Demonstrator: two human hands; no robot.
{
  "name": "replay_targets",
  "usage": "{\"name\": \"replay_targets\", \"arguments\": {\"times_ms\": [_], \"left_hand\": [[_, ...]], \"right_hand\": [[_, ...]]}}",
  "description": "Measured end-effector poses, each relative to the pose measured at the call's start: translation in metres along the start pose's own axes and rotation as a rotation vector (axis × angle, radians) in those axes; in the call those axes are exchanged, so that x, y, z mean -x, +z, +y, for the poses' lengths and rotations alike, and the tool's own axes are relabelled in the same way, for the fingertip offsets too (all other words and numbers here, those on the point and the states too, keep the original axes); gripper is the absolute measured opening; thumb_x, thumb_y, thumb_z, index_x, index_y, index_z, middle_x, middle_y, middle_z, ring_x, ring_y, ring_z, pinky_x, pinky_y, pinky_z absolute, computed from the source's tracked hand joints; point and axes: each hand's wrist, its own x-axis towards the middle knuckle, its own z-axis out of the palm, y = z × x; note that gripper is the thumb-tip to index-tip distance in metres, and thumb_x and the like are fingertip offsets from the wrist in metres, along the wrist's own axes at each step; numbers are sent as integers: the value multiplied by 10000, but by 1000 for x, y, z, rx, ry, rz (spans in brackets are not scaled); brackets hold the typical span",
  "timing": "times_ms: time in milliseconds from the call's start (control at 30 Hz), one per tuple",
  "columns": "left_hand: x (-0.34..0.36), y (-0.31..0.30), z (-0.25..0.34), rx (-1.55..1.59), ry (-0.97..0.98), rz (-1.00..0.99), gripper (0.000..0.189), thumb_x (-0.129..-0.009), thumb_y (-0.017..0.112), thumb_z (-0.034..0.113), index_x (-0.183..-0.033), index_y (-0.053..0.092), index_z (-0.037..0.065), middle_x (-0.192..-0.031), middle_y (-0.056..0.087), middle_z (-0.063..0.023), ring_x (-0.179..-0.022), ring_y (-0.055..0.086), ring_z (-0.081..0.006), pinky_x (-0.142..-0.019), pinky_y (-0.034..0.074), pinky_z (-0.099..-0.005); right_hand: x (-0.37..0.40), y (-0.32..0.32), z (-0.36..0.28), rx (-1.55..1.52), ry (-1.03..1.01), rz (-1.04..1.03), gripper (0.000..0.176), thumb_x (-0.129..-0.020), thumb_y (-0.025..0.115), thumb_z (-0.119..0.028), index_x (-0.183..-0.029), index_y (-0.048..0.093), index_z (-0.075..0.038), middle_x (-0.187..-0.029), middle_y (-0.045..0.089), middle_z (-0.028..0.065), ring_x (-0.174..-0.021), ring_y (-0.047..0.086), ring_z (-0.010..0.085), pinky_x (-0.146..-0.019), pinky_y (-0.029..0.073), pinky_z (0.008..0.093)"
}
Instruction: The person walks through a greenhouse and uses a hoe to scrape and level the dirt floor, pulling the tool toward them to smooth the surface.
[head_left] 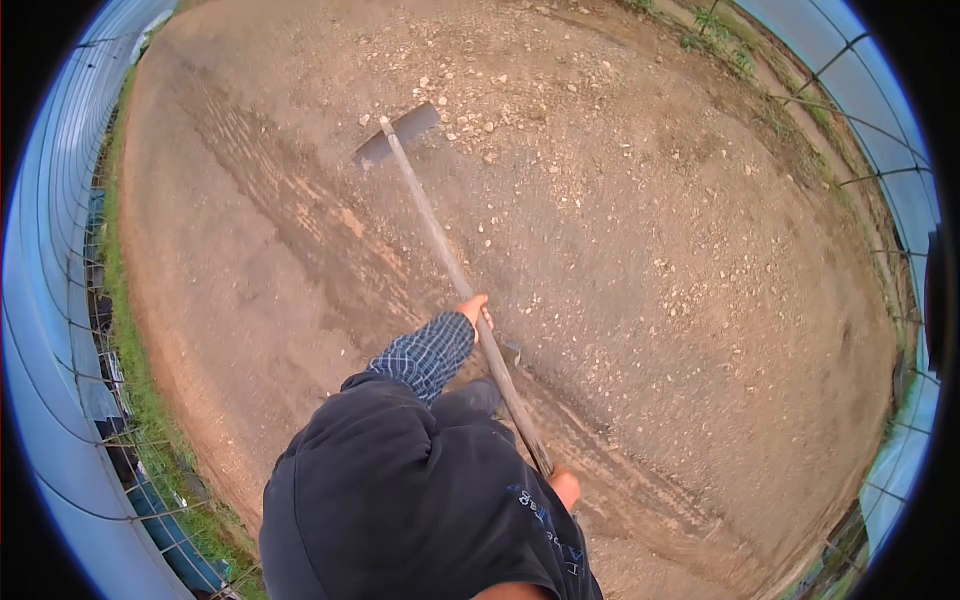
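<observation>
A long wooden-handled hoe (432, 222) slants across the middle of the head view. Its wide, flat grey blade (415, 122) rests on the gravelly ground among loose pale stones. My left hand (478, 312), below a checked sleeve, is wrapped round the handle about midway along it. Close to my body, my right hand (566, 488) grips the handle near its rear end; the dark jacket partly hides that hand. Part of a shoe (511, 353) shows beside the handle.
Loose stones (735, 280) are scattered over the dirt ground to the right. A rutted, darker track (300, 205) runs diagonally past my feet. Grass (150, 400) and a wire fence with blue sheeting (45, 330) border the left; similar fencing (880, 110) curves along the right.
</observation>
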Motion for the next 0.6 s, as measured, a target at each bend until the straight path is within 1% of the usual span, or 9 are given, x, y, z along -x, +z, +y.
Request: {"name": "replay_targets", "arguments": {"times_ms": [133,167,200,233,333,367,400,500,600], "left_hand": [[-12,-14,-91,-138,-57,26,136,-726,532,177,-679,428,103,-569,406,-31,-500,429,-181,-478,405,-371],[-8,-20,-117,-146,-136,-51,138,-721,539,178,-682,435,95,-573,411,-34,-500,436,-187,-486,414,-376],[10,-19,-139,-129,-252,6,136,-718,542,173,-687,441,89,-583,424,-41,-503,445,-192,-494,425,-376],[22,-19,-160,-155,-282,10,137,-716,549,169,-687,443,86,-588,431,-44,-511,453,-194,-499,431,-374],[54,-26,-210,-231,-415,-11,133,-708,566,155,-707,451,88,-606,447,-48,-530,471,-195,-512,443,-368],[54,-31,-222,-259,-431,-17,133,-708,566,155,-707,451,88,-606,447,-48,-530,471,-195,-512,443,-368],[59,-34,-227,-264,-479,-24,131,-709,567,152,-718,452,90,-615,450,-47,-534,472,-193,-515,445,-364],[48,-43,-215,-317,-585,-23,129,-718,560,149,-753,447,97,-648,457,-44,-547,474,-185,-521,445,-357],[31,-49,-167,-351,-551,2,126,-738,540,158,-771,440,90,-628,444,-46,-532,464,-180,-497,436,-355]], "right_hand": [[52,-6,43,67,149,7,267,-516,621,-263,-669,576,-48,-617,566,185,-616,568,345,-580,456,414],[70,-7,60,77,166,-5,264,-510,624,-260,-656,577,-45,-605,563,184,-607,567,346,-568,456,419],[92,-4,81,87,162,24,260,-510,625,-259,-651,580,-45,-597,561,184,-602,568,347,-564,458,419],[111,-1,99,97,159,55,256,-511,627,-257,-647,582,-45,-589,559,184,-598,568,348,-560,460,420],[164,-18,111,164,289,5,260,-520,629,-261,-661,584,-47,-606,567,183,-617,572,345,-583,464,413],[176,-31,103,180,354,-133,275,-589,586,-272,-757,576,-54,-674,580,182,-663,570,353,-605,456,426],[183,-35,94,191,417,-273,296,-657,544,-283,-853,568,-61,-742,593,181,-708,567,361,-626,448,439],[191,-24,67,131,458,-271,313,-660,539,-267,-864,561,-31,-752,587,209,-720,565,366,-640,449,438],[176,9,24,71,454,-298,318,-666,536,-265,-861,560,-15,-782,583,220,-730,566,362,-642,448,435]]}}
